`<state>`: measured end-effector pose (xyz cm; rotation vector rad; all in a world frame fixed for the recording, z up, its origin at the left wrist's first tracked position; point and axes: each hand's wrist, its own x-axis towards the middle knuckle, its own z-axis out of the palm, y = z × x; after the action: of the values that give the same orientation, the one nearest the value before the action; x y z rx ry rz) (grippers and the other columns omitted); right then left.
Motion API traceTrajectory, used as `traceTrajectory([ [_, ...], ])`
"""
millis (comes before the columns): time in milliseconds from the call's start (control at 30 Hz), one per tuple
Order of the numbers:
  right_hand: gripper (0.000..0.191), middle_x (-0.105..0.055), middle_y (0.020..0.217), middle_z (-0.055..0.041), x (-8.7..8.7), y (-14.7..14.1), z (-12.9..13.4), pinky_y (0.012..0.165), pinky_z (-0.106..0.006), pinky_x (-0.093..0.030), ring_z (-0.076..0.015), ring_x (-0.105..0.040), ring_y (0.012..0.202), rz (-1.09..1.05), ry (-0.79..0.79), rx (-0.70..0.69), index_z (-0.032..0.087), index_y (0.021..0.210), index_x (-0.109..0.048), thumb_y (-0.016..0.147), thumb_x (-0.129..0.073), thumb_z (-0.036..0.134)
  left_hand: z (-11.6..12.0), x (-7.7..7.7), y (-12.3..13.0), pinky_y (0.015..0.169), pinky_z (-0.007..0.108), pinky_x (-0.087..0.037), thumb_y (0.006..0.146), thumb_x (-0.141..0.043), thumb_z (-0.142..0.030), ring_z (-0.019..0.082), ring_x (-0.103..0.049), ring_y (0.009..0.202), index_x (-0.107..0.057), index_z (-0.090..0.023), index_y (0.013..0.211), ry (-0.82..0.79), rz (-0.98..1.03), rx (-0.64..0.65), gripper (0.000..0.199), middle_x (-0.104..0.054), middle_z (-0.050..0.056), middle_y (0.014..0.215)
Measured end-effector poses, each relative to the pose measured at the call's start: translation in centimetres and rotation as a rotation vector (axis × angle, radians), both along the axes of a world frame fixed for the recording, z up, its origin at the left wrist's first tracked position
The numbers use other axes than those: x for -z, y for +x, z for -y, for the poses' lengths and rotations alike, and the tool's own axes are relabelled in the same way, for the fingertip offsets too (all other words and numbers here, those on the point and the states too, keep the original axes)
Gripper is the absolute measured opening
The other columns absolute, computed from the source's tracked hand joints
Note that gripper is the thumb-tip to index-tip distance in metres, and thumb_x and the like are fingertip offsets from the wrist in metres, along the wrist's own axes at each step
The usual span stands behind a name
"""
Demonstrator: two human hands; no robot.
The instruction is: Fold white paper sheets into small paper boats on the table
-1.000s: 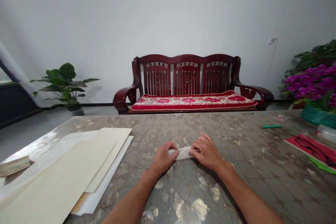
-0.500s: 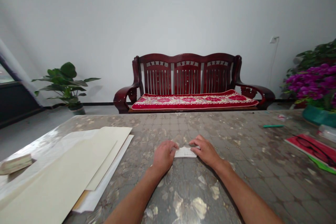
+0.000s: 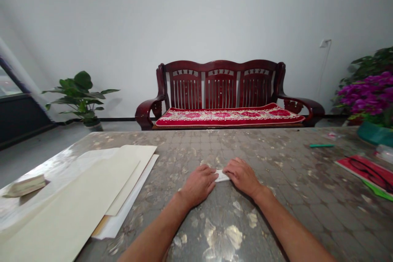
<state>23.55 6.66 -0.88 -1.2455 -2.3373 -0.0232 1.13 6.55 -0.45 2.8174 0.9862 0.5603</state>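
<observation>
The left hand [image 3: 199, 185] and right hand [image 3: 242, 177] press flat, unpinched, on a small, already folded white paper [image 3: 221, 176] on the table [image 3: 294, 163].

**Q:** Is any text legible on the folded paper [image 3: 222, 176]?
**A:** Negative. No characters can be read on it.

**Q:** And on the sheets [image 3: 76, 200]?
**A:** Negative. No print is legible.

**Q:** The red card [image 3: 345, 164]?
**A:** Dark marks are present, but no characters can be resolved.

**Q:** The wall socket [image 3: 323, 43]?
**A:** Too small to read.
</observation>
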Motion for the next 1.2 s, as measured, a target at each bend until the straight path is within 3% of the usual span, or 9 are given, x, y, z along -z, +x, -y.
traceTrajectory([
  [167,0.012,-0.064,0.09,-0.0028,-0.5,0.0,0.8,0.079,-0.03,-0.043,-0.0188,-0.055,0.09,-0.016,-0.084,-0.101,0.024,0.094,-0.071,0.09,-0.059,0.025,-0.5,0.5,0.0,0.092,0.034,-0.045,0.095,-0.05,-0.025,0.022,-0.059,0.1,-0.066,-0.023,0.11,-0.006,-0.016,0.006,0.022,-0.068,0.006,0.108],
  [400,0.015,-0.064,0.087,-0.0036,-0.1,-0.3,0.7,0.077,-0.029,-0.042,-0.0191,-0.055,0.088,0.122,0.006,-0.104,0.024,0.093,-0.069,0.094,-0.055,0.027,-0.2,0.7,0.3,0.083,0.032,-0.046,0.097,-0.047,-0.024,0.021,-0.06,0.089,-0.065,-0.022,0.101,0.063,-0.079,-0.036,0.019,-0.069,0.006,0.1],
  [767,0.016,-0.061,0.08,-0.0039,0.2,-1.0,0.9,0.068,-0.028,-0.039,-0.0187,-0.053,0.079,0.146,0.11,-0.049,0.02,0.079,-0.062,0.093,-0.054,0.02,0.2,0.7,0.7,0.076,0.028,-0.048,0.096,-0.048,-0.024,0.018,-0.06,0.086,-0.064,-0.02,0.089,0.121,-0.175,-0.137,0.017,-0.065,0.004,0.09],
  [1033,0.017,-0.059,0.083,-0.0041,-0.3,-1.8,0.9,0.073,-0.029,-0.039,-0.0188,-0.051,0.083,0.051,-0.011,-0.004,0.02,0.08,-0.059,0.092,-0.048,0.016,0.0,0.7,1.2,0.073,0.023,-0.042,0.091,-0.053,-0.022,0.015,-0.06,0.085,-0.065,-0.02,0.078,-0.078,0.065,-0.27,0.017,-0.064,0.002,0.083],
  [1200,0.016,-0.06,0.082,-0.0023,-0.3,-2.2,0.6,0.072,-0.028,-0.036,-0.0172,-0.051,0.083,-0.023,-0.142,0.092,0.021,0.076,-0.058,0.088,-0.05,0.015,-0.5,0.7,1.7,0.068,0.022,-0.038,0.085,-0.057,-0.025,0.013,-0.059,0.076,-0.064,-0.02,0.073,-0.219,0.17,-0.444,0.015,-0.063,0.0,0.078],
])
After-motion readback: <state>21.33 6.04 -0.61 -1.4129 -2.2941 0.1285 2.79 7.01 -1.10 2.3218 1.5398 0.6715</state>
